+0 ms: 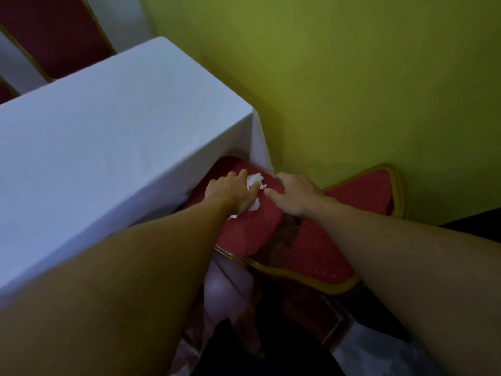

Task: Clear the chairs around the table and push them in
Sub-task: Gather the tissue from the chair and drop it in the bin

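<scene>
My left hand (233, 194) on crumpled white paper napkin (254, 183), fingers curling over it, grasp not yet sure. Napkin lies on red dotted padded chair seat (244, 232), between both hands, nearer left. My right hand (294, 194) flat, ungripping, just beside.

Matt cloth chair seat (244, 234), seemingly crumpled paper (254, 179).

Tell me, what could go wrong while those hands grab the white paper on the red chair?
1. The crumpled paper lies in bits around the left hand; a scrap might be missed or slip off the chair seat.
2. The tablecloth hangs right beside the seat, so an arm could snag and drag it.
3. The right hand rests on the seat edge, where fingers might get pinched if the chair is pushed in.
</scene>
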Demonstrator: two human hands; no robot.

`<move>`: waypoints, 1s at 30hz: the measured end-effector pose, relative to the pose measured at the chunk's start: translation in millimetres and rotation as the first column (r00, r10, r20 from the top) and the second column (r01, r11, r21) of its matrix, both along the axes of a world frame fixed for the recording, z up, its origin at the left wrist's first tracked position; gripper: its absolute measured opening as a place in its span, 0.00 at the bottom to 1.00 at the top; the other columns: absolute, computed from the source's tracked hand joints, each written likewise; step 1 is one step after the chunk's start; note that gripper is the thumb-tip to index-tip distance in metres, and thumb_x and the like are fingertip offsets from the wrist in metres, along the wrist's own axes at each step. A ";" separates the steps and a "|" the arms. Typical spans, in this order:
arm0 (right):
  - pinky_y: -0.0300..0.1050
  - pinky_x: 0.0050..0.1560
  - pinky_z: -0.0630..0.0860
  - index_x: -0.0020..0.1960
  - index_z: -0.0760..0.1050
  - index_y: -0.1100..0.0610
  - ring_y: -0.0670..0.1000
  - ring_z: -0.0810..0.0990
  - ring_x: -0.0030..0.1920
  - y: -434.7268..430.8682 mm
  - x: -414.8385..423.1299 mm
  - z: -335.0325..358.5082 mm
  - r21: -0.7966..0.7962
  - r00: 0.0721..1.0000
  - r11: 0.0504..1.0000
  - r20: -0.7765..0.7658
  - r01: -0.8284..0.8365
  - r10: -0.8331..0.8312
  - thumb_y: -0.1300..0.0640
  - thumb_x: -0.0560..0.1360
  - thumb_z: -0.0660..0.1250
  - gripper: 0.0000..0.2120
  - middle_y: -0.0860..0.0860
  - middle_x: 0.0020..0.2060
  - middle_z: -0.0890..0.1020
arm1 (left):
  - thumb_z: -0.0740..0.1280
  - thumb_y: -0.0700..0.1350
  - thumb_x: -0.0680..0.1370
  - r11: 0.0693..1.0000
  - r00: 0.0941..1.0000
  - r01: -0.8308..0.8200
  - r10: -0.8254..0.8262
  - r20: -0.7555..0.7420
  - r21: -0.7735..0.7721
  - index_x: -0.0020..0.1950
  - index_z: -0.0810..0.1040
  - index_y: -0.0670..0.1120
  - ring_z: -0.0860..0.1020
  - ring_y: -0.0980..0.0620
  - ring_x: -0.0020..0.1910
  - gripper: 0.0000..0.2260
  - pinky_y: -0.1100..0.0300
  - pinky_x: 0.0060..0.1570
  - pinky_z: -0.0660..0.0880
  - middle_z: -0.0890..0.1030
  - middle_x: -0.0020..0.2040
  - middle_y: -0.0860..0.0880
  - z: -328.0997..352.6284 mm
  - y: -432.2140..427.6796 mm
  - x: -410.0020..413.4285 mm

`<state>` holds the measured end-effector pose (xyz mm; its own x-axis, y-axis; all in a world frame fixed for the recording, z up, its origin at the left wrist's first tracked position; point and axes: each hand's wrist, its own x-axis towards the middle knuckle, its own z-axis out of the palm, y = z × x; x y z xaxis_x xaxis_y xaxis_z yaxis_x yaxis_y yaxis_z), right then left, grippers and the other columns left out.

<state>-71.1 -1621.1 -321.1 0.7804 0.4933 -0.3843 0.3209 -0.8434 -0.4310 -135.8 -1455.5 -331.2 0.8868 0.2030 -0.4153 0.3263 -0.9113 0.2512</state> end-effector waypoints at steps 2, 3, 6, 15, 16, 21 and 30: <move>0.46 0.53 0.74 0.67 0.74 0.54 0.56 0.80 0.58 0.3 19.5 -15.1 -0.019 0.999 1.000 -0.031 -0.019 0.019 0.40 0.79 0.63 0.23 0.54 0.60 0.81 | 0.49 0.63 0.81 0.999 0.999 -0.033 0.032 -0.024 -0.014 0.77 0.63 0.47 0.73 0.38 0.67 0.30 0.42 0.64 0.69 0.71 0.71 0.41 -11.8 -1.0 15.4; 0.49 0.57 0.75 0.69 0.73 0.54 0.57 0.79 0.60 0.7 28.1 -24.4 -0.038 0.998 0.999 -0.045 -0.036 0.034 0.40 0.78 0.63 0.25 0.55 0.62 0.80 | 0.49 0.63 0.81 0.998 0.998 -0.052 0.051 -0.037 -0.021 0.77 0.63 0.47 0.73 0.37 0.68 0.30 0.42 0.64 0.69 0.71 0.72 0.41 -18.4 -1.0 21.4; 0.53 0.63 0.74 0.71 0.71 0.56 0.59 0.76 0.64 3.1 50.6 -53.0 -0.061 0.995 0.996 -0.078 -0.071 0.067 0.40 0.77 0.66 0.28 0.57 0.66 0.78 | 0.50 0.65 0.80 0.996 0.993 -0.087 0.085 -0.076 -0.031 0.78 0.61 0.48 0.71 0.35 0.68 0.32 0.40 0.64 0.69 0.70 0.73 0.41 -45.3 1.0 37.6; 0.53 0.60 0.75 0.70 0.69 0.54 0.57 0.75 0.64 30.8 100.6 -153.9 -0.013 0.985 0.997 -0.152 -0.080 0.077 0.36 0.67 0.74 0.38 0.56 0.65 0.74 | 0.65 0.65 0.75 0.974 0.964 -0.209 0.190 -0.188 -0.083 0.82 0.49 0.50 0.66 0.33 0.72 0.43 0.38 0.66 0.67 0.60 0.78 0.42 -143.2 25.2 85.0; 0.54 0.60 0.76 0.70 0.68 0.53 0.57 0.75 0.65 37.8 104.9 -168.9 -0.021 0.984 0.996 -0.158 -0.081 0.077 0.36 0.66 0.74 0.39 0.56 0.66 0.73 | 0.66 0.65 0.74 0.964 0.958 -0.242 0.219 -0.184 -0.112 0.82 0.48 0.49 0.65 0.34 0.73 0.44 0.37 0.66 0.67 0.59 0.79 0.42 -157.1 27.6 88.6; 0.57 0.68 0.70 0.79 0.55 0.52 0.60 0.65 0.73 70.3 123.5 -251.6 -0.022 0.971 0.997 -0.232 -0.069 0.062 0.39 0.65 0.79 0.52 0.57 0.76 0.59 | 0.69 0.61 0.75 0.933 0.927 -0.335 0.300 -0.226 -0.134 0.82 0.44 0.49 0.64 0.32 0.72 0.46 0.36 0.67 0.66 0.55 0.78 0.42 -247.4 39.5 95.5; 0.62 0.76 0.58 0.82 0.43 0.50 0.64 0.45 0.80 109.5 171.0 -361.8 -0.100 0.977 0.987 -0.183 -0.128 0.109 0.40 0.63 0.81 0.63 0.60 0.80 0.38 | 0.72 0.73 0.64 0.919 0.902 -0.389 0.365 -0.231 -0.067 0.79 0.34 0.61 0.41 0.36 0.79 0.58 0.28 0.69 0.55 0.33 0.81 0.49 -375.1 74.4 92.1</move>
